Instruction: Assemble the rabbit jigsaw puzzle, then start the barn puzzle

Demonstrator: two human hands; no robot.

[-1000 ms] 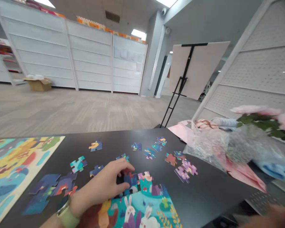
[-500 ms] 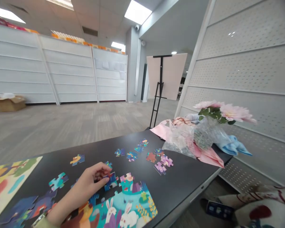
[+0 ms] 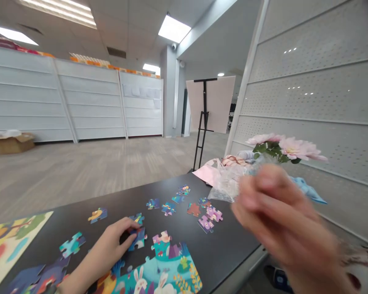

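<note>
My left hand (image 3: 107, 241) rests on the black table (image 3: 223, 249), its fingers gripping a blue jigsaw piece (image 3: 138, 239) beside the partly assembled rabbit puzzle (image 3: 159, 269). My right hand (image 3: 282, 220) is raised close to the camera, blurred, with its fingers curled, and I cannot tell whether it holds anything. Loose pieces lie beyond, including a teal piece (image 3: 72, 245), a brown piece (image 3: 193, 209) and a purple piece (image 3: 206, 223). A colourful picture board (image 3: 15, 241) lies at the table's left edge.
Pink flowers (image 3: 282, 147) in transparent plastic wrap (image 3: 227, 183) lie at the far right of the table, partly behind my right hand. A blue cloth (image 3: 308, 192) is beside them. An easel with a board (image 3: 207, 104) stands beyond the table.
My right hand has come up into view in front of the flowers. My left hand has stayed on the blue piece, and the view has tilted slightly.
</note>
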